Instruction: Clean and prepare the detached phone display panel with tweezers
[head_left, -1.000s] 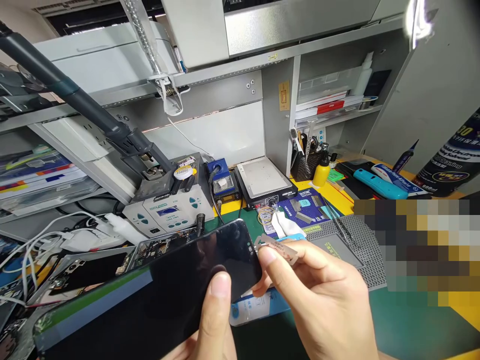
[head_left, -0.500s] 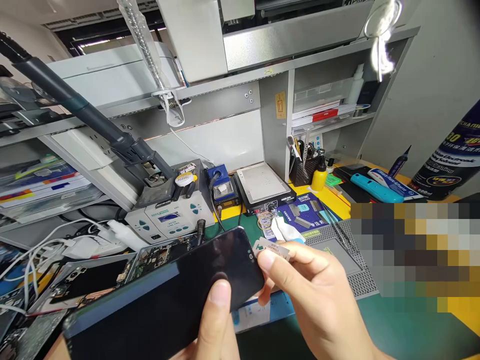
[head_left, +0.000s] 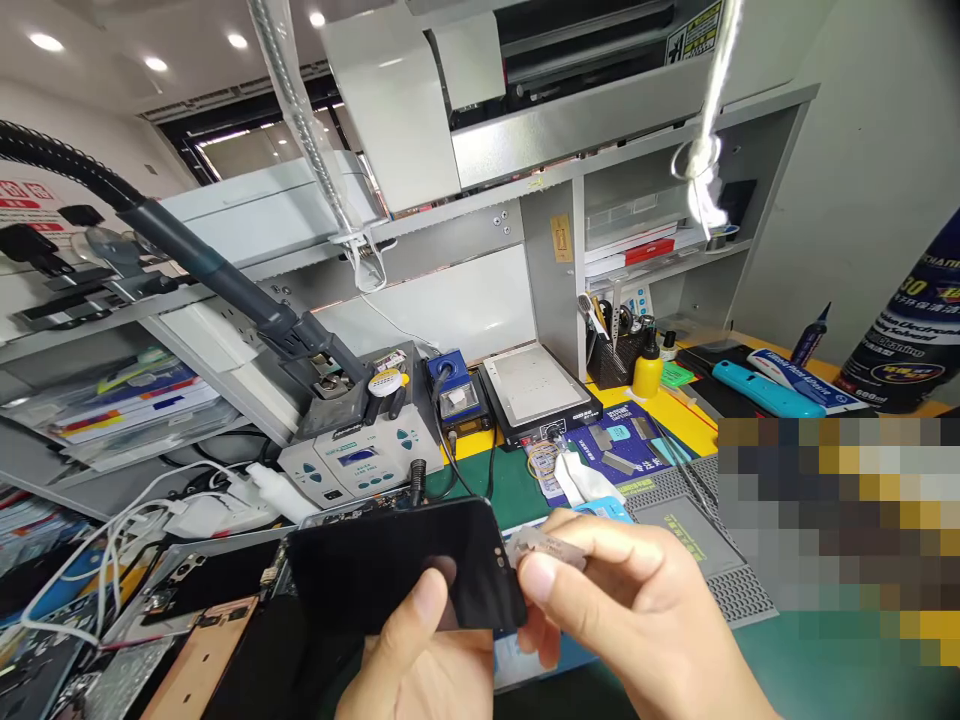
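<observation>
A black smartphone (head_left: 360, 565) is held up in front of me, its dark glossy screen facing me. My left hand (head_left: 420, 650) grips it from below, thumb across the screen and the other fingers hidden behind. Between thumb and fingers, my right hand (head_left: 615, 600) pinches a thin metal razor blade (head_left: 551, 548). The blade's left end is at the phone's right short edge, near two small round openings. Whether the blade's edge has entered the seam I cannot tell.
Behind the phone stand a grey rework station (head_left: 367, 460), a blue soldering station (head_left: 454, 390) and a flat heating plate (head_left: 536, 385). Tweezers (head_left: 694, 485) lie on a grey perforated mat (head_left: 739, 565). At left are opened phone parts (head_left: 202, 650) and white cables (head_left: 105, 560).
The phone has turned more level and its far left end has come into view. My right hand still pinches the blade at the same edge. The camera view has tilted up.
</observation>
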